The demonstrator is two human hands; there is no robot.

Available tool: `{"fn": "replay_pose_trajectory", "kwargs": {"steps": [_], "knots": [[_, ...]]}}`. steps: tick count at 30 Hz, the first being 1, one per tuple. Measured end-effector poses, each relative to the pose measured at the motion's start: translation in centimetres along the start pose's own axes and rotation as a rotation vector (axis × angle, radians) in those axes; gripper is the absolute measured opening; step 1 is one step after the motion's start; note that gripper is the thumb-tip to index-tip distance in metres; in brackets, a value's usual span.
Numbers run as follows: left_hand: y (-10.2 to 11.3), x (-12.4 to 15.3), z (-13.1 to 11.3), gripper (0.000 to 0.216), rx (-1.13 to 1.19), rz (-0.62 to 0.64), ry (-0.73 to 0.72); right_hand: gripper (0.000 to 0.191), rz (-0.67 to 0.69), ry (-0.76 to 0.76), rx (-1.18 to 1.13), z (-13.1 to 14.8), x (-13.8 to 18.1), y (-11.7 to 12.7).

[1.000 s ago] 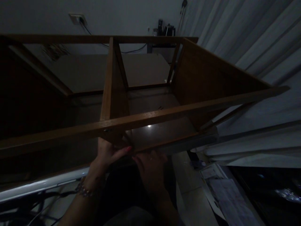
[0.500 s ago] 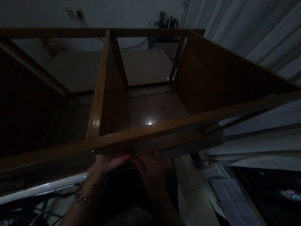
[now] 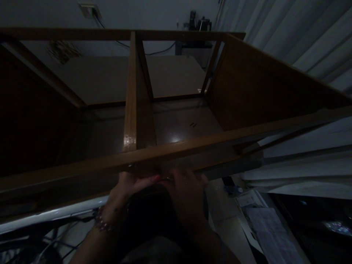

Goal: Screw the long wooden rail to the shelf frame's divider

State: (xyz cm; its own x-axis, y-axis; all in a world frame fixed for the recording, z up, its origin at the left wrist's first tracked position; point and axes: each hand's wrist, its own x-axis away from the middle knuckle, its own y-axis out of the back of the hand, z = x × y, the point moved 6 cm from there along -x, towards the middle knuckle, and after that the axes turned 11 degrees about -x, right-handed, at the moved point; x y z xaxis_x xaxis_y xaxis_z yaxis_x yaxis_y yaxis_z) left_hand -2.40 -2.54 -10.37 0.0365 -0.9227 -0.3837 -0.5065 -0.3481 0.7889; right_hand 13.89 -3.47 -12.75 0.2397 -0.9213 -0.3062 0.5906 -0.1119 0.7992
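Observation:
A wooden cabinet frame point(image 3: 176, 145) spans the view, its top uncovered. Just below its front rail, my left hand point(image 3: 128, 189) is closed against the frame, the red-nailed thumb pointing right and the other fingers mostly hidden. Close beside it, my right hand point(image 3: 185, 192) is bent at the fingers in a pinch, slightly blurred. A thin, shiny sliver point(image 3: 167, 179) shows at its fingertips, near the left thumb; the dark hides its kind. A small round metal fitting point(image 3: 132, 165) sits on the rail's front face above my left hand.
Two small dark pieces point(image 3: 193, 125) lie on the floor of the right compartment. A divider point(image 3: 130, 99) splits the frame. White curtains point(image 3: 288, 44) hang at the right. A white bar point(image 3: 55, 214) runs at the lower left. Papers point(image 3: 265, 227) lie at the lower right.
Both hands have shifted slightly right along the front rail, and the right hand's fingers have lifted and turned. The view has moved a little; the frame looks unchanged.

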Motion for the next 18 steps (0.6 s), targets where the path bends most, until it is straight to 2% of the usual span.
{"fn": "replay_pose_trajectory", "kwargs": {"steps": [3,5,8,9,14,18], "knots": [[0.3,-0.2,-0.2,0.039,0.043,-0.071,-0.033,0.015,0.12,0.145,0.112,1.0,-1.1,0.0],[0.0,-0.4,0.0,0.039,0.045,-0.071,-0.034,0.009,0.188,0.291,0.159,1.4,-1.7,-0.1],[-0.5,-0.5,0.3,0.038,0.042,-0.046,-0.069,0.011,0.284,0.501,0.17,1.5,-2.1,-0.2],[-0.7,-0.5,0.4,0.038,0.043,-0.038,-0.085,0.012,0.303,0.53,0.165,1.3,-2.2,-0.2],[-1.2,-0.6,0.7,0.044,0.082,-0.045,-0.103,0.024,0.247,0.477,0.143,0.3,-2.2,-0.1],[-1.0,-1.1,0.1,0.047,0.096,-0.086,-0.136,0.025,0.175,0.451,0.093,0.0,-1.8,-0.1]]}}
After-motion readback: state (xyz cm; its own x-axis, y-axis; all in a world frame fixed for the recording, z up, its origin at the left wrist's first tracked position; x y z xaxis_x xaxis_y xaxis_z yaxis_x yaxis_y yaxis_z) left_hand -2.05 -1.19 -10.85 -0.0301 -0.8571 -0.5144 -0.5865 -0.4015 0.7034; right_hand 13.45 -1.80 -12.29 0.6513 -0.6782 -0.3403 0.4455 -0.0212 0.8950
